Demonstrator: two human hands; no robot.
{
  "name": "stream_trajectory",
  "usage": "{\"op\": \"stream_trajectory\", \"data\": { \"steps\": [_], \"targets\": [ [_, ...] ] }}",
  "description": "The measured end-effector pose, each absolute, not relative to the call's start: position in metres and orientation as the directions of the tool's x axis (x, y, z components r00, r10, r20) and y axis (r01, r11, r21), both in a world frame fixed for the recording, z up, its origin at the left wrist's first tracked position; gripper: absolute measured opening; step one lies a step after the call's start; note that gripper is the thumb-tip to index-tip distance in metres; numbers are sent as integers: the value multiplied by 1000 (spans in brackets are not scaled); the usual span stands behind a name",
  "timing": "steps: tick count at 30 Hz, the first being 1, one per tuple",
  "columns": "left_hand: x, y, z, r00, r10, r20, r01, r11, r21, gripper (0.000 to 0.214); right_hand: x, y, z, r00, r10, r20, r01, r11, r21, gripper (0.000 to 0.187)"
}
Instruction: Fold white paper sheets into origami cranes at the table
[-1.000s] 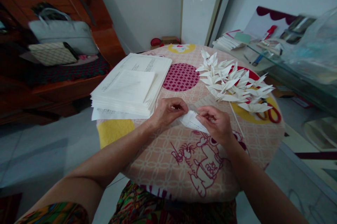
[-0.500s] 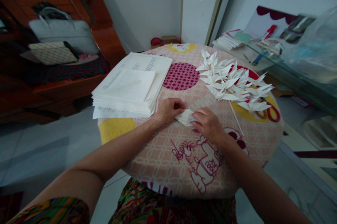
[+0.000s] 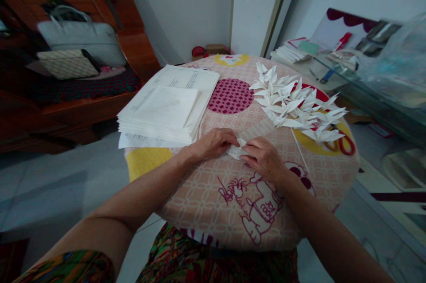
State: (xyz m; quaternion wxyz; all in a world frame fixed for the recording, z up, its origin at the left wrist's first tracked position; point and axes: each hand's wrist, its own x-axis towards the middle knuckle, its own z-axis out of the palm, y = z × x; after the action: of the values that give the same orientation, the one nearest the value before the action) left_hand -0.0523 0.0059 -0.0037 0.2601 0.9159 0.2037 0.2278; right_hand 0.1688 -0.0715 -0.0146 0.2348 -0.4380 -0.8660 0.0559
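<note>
A small piece of folded white paper lies low over the cloth-covered table, with both hands on it. My left hand has its fingers curled together on the paper's left and upper part. From the right, my right hand pinches the opposite side between thumb and fingers. Just behind the hands lies a strip of printed paper. Beyond my right hand sits a cluster of folded paper cranes. Left of my left hand is a stack of printed sheets with smaller blank squares on top.
The round table has a patterned tablecloth. Red-handled scissors lie at its right edge, partly beside the cranes, near a thin white stick. A glass shelf stands to the right, and a wooden bench with bags is at left.
My left hand has shifted slightly right and its fingers now reach further over the folded paper, covering more of it. My right hand stays nearly in place.
</note>
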Motion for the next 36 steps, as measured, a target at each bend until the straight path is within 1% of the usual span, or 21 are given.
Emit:
{"op": "stream_trajectory", "data": {
  "steps": [3,7,11,16,18,22,26,31,36],
  "targets": [
    [-54,4,3,874,419,247,213,-786,581,26,169,-73,-14,-553,760,341,700,646,-304,14],
    [-58,6,3,895,409,177,233,-768,597,26,169,-74,-13,-586,752,302,716,655,-241,10],
    [-60,9,-3,885,429,180,227,-736,637,22,169,-74,-14,-602,745,289,727,660,-189,10],
    [-60,9,-7,873,444,204,207,-714,669,12,172,-73,-17,-587,742,323,726,659,-194,17],
    [-60,9,-7,880,422,220,189,-734,652,12,173,-73,-16,-592,740,319,725,662,-189,17],
    [-61,8,-6,894,372,251,167,-795,583,15,173,-73,-14,-613,731,300,716,674,-182,10],
    [-61,5,-3,907,333,259,174,-855,488,19,171,-74,-12,-629,726,279,724,677,-132,9],
    [-61,1,0,915,325,237,212,-891,401,19,170,-74,-12,-634,719,284,727,680,-97,13],
    [-61,-1,0,916,315,247,214,-907,363,18,168,-75,-11,-627,724,286,732,674,-101,11]
  ]
}}
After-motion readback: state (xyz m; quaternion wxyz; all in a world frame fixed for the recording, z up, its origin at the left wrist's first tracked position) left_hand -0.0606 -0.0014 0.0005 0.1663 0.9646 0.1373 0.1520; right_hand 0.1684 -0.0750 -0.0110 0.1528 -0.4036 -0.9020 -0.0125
